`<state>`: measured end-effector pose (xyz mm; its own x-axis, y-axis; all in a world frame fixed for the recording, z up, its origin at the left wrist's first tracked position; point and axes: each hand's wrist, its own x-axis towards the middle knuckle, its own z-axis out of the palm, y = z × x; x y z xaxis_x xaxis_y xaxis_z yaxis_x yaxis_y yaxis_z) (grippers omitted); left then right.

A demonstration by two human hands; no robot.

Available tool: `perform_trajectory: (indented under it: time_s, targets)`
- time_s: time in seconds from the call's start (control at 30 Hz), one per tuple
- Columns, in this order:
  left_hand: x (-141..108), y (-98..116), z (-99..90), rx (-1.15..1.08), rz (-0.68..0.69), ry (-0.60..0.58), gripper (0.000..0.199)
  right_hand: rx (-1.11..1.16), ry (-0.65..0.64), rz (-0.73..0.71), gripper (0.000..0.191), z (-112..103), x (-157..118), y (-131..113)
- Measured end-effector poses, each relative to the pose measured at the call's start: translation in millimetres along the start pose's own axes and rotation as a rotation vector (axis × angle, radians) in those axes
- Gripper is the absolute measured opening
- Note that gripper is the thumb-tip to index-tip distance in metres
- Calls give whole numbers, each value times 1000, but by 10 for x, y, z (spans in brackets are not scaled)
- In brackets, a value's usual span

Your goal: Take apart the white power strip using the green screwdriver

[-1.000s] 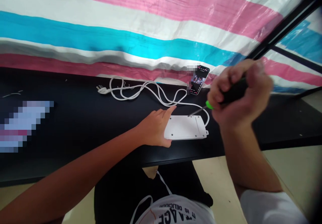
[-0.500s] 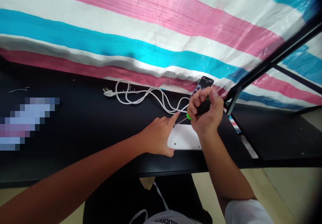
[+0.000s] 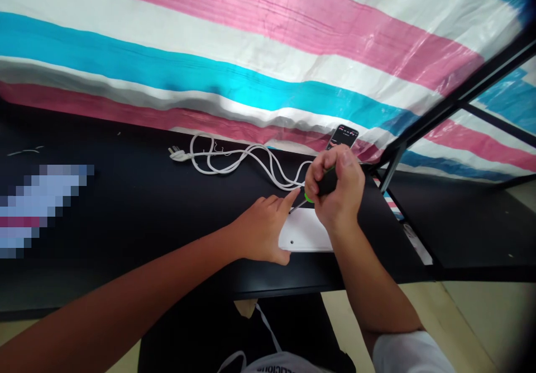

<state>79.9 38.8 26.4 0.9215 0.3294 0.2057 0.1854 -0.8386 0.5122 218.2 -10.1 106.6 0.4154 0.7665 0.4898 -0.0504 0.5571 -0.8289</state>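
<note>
A flat white panel with small dark holes lies near the front edge of the black table. My left hand grips its left end, thumb at the front side and fingers toward the back. My right hand is wrapped round the black and green handle of a screwdriver above the panel. The screwdriver's shaft slants down left, its tip at the hole in the panel's back left corner, close to my left fingers. My right forearm hides the panel's right end.
Behind the panel a white cable with a plug lies in loops. A phone rests beyond my right hand. Striped plastic sheeting hangs behind the black table. A black metal frame stands at the right.
My right hand and the screwdriver have shifted slightly left, with the tip still at the same corner hole. More of the phone shows. My left hand stays in place.
</note>
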Motion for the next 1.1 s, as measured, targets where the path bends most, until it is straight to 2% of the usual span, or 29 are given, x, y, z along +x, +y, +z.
perform_trajectory:
  time_s: [0.13, 0.23, 0.33, 0.47, 0.6, 0.7, 0.87, 0.93, 1.03, 1.1]
  targets:
    - [1, 6, 0, 21, -9, 4, 116, -79, -5, -40, 43, 28, -8, 60]
    - [1, 0, 3, 29, -6, 0, 119, -138, -3, 38, 49, 4, 6, 37]
    - [2, -7, 3, 20, -4, -11, 121, -82, -31, 133, 55, -53, 26, 13]
    - [6, -5, -1, 12, -6, -4, 115, 12, -115, 90, 56, -132, 34, 50]
    - [8, 1, -4, 32, -13, -16, 107, -4, -156, 121, 48, -165, 30, 80]
    - [7, 2, -10, 33, -9, -18, 107, 16, -151, 189, 53, -148, 22, 77]
    - [7, 1, -22, 33, -3, -18, 101, 46, -167, 118, 51, -131, 14, 91]
    - [7, -1, -19, 28, -7, -18, 102, 33, -185, 141, 45, -139, 17, 87]
    - [8, -6, -8, 14, -2, -7, 103, 93, -198, 213, 51, -143, 16, 72]
    - [9, -9, -3, 11, 9, -8, 101, 148, -206, 181, 50, -135, 7, 74]
